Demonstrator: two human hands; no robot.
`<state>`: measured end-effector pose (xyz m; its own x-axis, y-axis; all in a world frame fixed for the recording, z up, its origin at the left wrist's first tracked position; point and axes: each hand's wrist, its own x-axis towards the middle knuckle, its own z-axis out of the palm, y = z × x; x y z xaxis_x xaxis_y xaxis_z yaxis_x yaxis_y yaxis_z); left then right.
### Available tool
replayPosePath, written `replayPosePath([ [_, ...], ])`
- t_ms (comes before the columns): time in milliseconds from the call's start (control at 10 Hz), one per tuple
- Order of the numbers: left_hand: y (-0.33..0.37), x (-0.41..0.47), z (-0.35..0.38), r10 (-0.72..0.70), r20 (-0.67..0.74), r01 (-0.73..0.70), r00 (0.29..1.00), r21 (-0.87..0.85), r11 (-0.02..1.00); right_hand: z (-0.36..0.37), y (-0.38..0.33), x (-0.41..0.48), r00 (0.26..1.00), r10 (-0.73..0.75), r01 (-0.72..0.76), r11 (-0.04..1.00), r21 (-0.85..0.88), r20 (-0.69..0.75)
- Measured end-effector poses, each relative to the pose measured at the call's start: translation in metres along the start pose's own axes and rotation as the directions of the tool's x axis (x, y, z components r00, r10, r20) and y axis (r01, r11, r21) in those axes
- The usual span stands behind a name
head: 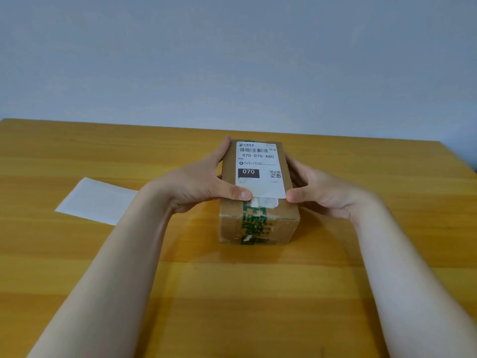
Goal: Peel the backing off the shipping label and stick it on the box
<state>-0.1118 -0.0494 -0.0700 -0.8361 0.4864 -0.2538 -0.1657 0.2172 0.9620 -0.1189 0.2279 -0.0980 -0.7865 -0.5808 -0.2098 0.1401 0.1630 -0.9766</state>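
My two forearms fill the near part of the view, reaching over the wooden table (232, 293) toward the box (258, 220), which sits mid-table, slightly right of centre. My left hand (196, 184) clasps the box's left side, fingers along the far-left edge and thumb pressed on the near-left corner of the shipping label (259, 169). My right hand (317, 189) clasps the right side, thumb at the label's near-right corner. Both hands are closed on the box, not spread free.

The label already lies on the box's top face, print up, covering most of it. The backing (96, 200), a blank white sheet, lies flat on the table to the left, apart from the box. I judge the task nearly finished, with only pressing down left.

What could go wrong: the label's near edge crosses the green printed tape (254, 220) and a torn white patch, an uneven surface. If I let go without rubbing there, that edge may lift. Its right side runs close to the box's edge, so a sideways smoothing stroke could wrinkle it or push it over the side. A hard thumb push might also slide the box away from me.

There is plenty of bare table near, far and to the right. The table's far edge lies well beyond the box. Only the backing sheet takes up space on the left.
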Motion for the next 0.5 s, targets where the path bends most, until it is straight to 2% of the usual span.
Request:
replayPosePath([
  [100, -0.015, -0.003, 0.006, 0.034, 0.007, -0.034, 0.999, -0.101, 0.994, 0.003, 0.017, -0.006, 0.983, 0.027, 0.021, 0.965, 0.262, -0.180],
  [200, -0.040, -0.013, 0.016, 0.067, -0.090, -0.089, 0.994, -0.260, 0.961, 0.017, 0.019, -0.009, 0.942, 0.039, 0.061, 0.957, 0.284, -0.334],
  [300, -0.056, -0.021, 0.026, 0.071, -0.218, -0.142, 0.973, -0.330, 0.933, 0.033, 0.021, -0.016, 0.920, 0.034, 0.044, 0.981, 0.189, -0.391],
  [400, -0.056, -0.032, 0.034, 0.031, -0.235, -0.100, 0.972, -0.286, 0.953, 0.051, 0.024, -0.032, 0.869, 0.049, 0.100, 0.957, 0.272, -0.492],
  [500, -0.047, -0.053, 0.044, -0.034, -0.301, -0.061, 0.953, -0.299, 0.952, 0.071, 0.015, -0.065, 0.831, 0.075, 0.072, 0.968, 0.239, -0.552],
])
